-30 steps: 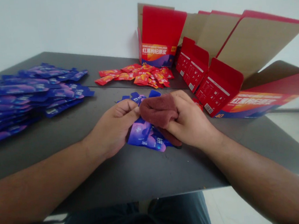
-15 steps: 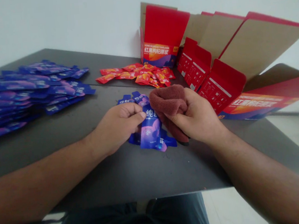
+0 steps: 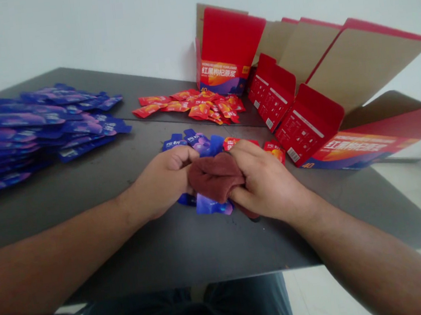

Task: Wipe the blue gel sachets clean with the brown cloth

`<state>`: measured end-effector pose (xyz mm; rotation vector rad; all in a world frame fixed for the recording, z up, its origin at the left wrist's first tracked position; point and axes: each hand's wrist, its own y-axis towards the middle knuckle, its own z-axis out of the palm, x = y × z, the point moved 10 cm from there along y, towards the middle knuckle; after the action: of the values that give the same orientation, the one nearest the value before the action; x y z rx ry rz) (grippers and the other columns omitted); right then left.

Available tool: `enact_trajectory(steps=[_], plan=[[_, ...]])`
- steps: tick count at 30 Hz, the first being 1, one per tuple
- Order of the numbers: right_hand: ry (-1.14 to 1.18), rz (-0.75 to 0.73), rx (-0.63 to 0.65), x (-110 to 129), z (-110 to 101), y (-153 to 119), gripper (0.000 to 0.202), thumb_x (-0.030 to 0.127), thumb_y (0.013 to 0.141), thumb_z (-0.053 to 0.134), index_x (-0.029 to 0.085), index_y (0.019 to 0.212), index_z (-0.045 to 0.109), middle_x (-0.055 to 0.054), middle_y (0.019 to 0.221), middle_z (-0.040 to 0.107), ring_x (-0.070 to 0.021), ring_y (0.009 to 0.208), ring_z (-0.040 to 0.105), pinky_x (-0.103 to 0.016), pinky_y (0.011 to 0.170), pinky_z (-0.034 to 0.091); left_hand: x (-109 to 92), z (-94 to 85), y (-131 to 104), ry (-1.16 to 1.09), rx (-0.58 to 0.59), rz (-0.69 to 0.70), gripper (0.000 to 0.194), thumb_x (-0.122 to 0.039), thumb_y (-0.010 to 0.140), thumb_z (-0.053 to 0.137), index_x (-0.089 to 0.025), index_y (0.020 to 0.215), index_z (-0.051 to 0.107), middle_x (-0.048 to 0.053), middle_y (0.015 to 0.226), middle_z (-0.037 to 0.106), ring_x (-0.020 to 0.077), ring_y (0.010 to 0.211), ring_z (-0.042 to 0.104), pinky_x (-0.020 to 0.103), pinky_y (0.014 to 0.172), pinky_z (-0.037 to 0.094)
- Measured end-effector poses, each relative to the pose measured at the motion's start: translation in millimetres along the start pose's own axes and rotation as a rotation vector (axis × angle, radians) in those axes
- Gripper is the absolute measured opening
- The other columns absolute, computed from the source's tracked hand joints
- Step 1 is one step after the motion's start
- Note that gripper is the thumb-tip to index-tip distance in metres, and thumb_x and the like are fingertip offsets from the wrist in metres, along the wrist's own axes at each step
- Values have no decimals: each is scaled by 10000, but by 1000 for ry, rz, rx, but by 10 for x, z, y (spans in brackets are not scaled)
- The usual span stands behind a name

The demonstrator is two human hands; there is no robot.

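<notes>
On the table [image 3: 86, 190], a cloth [image 3: 214, 177] lies on sachets [image 3: 201, 143] between the left hand [image 3: 164, 182] and right hand [image 3: 264, 184]. A sachet stack [image 3: 30, 131] lies far left. Loose packets [image 3: 193, 104] lie behind, with open cartons [image 3: 304, 117] at right.

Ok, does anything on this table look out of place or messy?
Mostly tidy. Two red sachets lie apart from the red pile, beside the blue sachets that the right hand wipes with a brown cloth.

Maroon cloth [image 3: 215, 176] covered most of the blue foil sachets [image 3: 208, 205] under both hands. Large pile of blue sachets [image 3: 24, 137] ran off left edge. Sachet print was illegible.
</notes>
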<state>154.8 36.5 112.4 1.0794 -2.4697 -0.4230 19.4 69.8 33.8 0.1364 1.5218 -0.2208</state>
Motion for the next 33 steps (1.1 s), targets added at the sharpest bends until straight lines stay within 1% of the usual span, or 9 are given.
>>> enact_trajectory(steps=[4, 9, 13, 14, 18, 24, 27, 29, 33], plan=[[-53, 83, -178, -113, -194, -12, 159, 178, 842, 640, 245, 891, 505, -63, 928, 613, -255, 894, 607, -387, 765, 509, 51, 53, -7, -18, 53, -42, 155, -302, 860, 790, -203, 952, 714, 35, 847, 727, 144, 652, 651, 246, 580, 518], [28, -14, -55, -25, -72, 1, 164, 154, 823, 628, 244, 902, 517, -46, 913, 616, -240, 894, 599, -374, 774, 513, 26, 47, -20, -67, 48, -22, 223, -287, 813, 845, -201, 875, 649, 7, 770, 697, 133, 615, 629, 248, 580, 516], [0, 66, -185, -112, -211, -13, 180, 168, 834, 639, 253, 874, 485, -39, 892, 597, -233, 867, 590, -366, 748, 506, 28, 58, -25, -70, 69, -35, 210, -364, 870, 792, -201, 881, 660, 20, 760, 701, 155, 612, 648, 293, 604, 562], [10, 67, -184, -113, -212, -13, 183, 170, 835, 640, 254, 871, 482, -37, 890, 595, -232, 865, 590, -365, 747, 506, 28, 53, -24, -57, 70, -32, 205, -369, 876, 782, -200, 883, 667, 22, 756, 701, 158, 613, 650, 295, 604, 564], [59, 0, -32, -35, -61, -10, 163, 159, 837, 633, 242, 915, 517, -46, 942, 614, -231, 897, 597, -369, 785, 520, 22, 27, -21, -17, 58, -13, 175, -286, 830, 814, -198, 884, 673, 15, 746, 706, 146, 615, 644, 251, 577, 518], [14, 69, -154, -142, -169, -9, 163, 173, 830, 633, 246, 888, 498, -42, 914, 602, -229, 872, 586, -372, 768, 519, 50, 26, -29, -52, 40, -48, 214, -389, 906, 749, -193, 902, 661, 39, 775, 727, 164, 614, 664, 283, 587, 545], [58, -23, -33, -38, -54, 3, 138, 173, 857, 634, 235, 931, 534, -49, 947, 619, -227, 900, 596, -369, 793, 526, 34, 9, -19, -69, 30, -14, 213, -338, 885, 777, -195, 842, 626, 11, 715, 682, 145, 602, 642, 251, 575, 511], [61, -41, -1, -13, -25, -1, 131, 176, 866, 632, 230, 946, 543, -57, 967, 623, -229, 906, 597, -369, 791, 524, 26, 7, -14, -89, 26, -9, 232, -315, 871, 791, -196, 814, 600, -2, 692, 660, 136, 592, 632, 240, 568, 500], [23, 60, -136, -129, -150, -10, 158, 168, 833, 627, 242, 899, 504, -53, 933, 607, -235, 889, 586, -376, 779, 518, 63, 65, -25, -137, 52, -82, 243, -397, 884, 785, -204, 931, 646, 26, 764, 710, 183, 624, 687, 300, 583, 563]])
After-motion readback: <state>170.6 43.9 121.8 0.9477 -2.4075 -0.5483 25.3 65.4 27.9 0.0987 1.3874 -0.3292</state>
